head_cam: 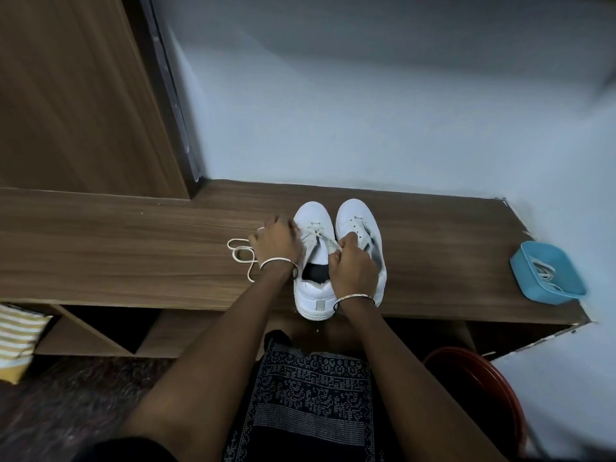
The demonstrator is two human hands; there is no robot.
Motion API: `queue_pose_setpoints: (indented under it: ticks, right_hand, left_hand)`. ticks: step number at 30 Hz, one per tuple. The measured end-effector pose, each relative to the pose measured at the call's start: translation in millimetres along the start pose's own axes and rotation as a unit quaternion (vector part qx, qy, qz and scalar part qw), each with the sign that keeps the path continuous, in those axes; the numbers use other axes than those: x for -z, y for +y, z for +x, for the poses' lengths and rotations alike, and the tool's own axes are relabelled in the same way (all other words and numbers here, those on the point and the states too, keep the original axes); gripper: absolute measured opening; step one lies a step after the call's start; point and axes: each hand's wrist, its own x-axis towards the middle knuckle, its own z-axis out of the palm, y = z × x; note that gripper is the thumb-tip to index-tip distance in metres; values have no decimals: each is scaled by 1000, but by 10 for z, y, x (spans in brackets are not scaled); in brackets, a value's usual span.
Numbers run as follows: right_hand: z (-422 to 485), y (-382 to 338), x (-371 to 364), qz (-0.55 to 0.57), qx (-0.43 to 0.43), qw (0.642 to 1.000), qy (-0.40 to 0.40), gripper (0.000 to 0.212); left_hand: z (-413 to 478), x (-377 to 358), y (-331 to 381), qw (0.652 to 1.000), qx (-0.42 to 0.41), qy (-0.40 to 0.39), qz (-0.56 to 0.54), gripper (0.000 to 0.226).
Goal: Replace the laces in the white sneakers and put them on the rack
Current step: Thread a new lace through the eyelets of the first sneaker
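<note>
White sneakers (356,215) side by side, mid-desk (133,248), toes far. Loose lace (240,258) looped at left, beside left hand (276,243), which grips left sneaker's (315,295) side. Right hand (351,266) pinches that sneaker's lace. Blue tray (566,288), far right.

No readable text, brand, number or sign, sneakers (315,296) plain white with an unmarked grey heel tab, dotted pattern on dark cloth (313,395) forming no legible letters

Right sneaker (356,221) half hidden, striped bag (18,341) cropped left
</note>
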Motion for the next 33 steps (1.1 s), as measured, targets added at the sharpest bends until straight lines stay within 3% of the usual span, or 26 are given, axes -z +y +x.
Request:
queue_pose_setpoints:
  ticks: [4,7,10,14,18,24,30,33]
  right_hand:
    - [-6,2,-4,6,0,1000,5,21]
    - [-9,5,-5,1,2,1000,8,21]
    - [-8,2,-1,0,4,1000,11,21]
    - [-13,2,2,5,18,1000,9,20]
    - [67,-6,64,17,28,999,-29,20]
    - [301,-52,22,175,57,982,-52,13]
    - [478,-182,-104,37,122,984,-123,25]
    - [485,-209,-147,8,116,989,-93,20]
  left_hand:
    - [65,69,-301,975,187,44,-110,18]
    - [90,142,-472,958,256,54,-116,20]
    - [-5,164,-440,975,203,69,-66,28]
    - [-178,125,-254,994,10,87,-65,28]
    - [-325,55,-21,988,-87,28,-122,32]
    - [-456,4,72,994,-26,-19,-101,31]
    - [-498,34,144,999,2,-17,-49,25]
    - [-507,40,145,999,12,-19,-48,23]
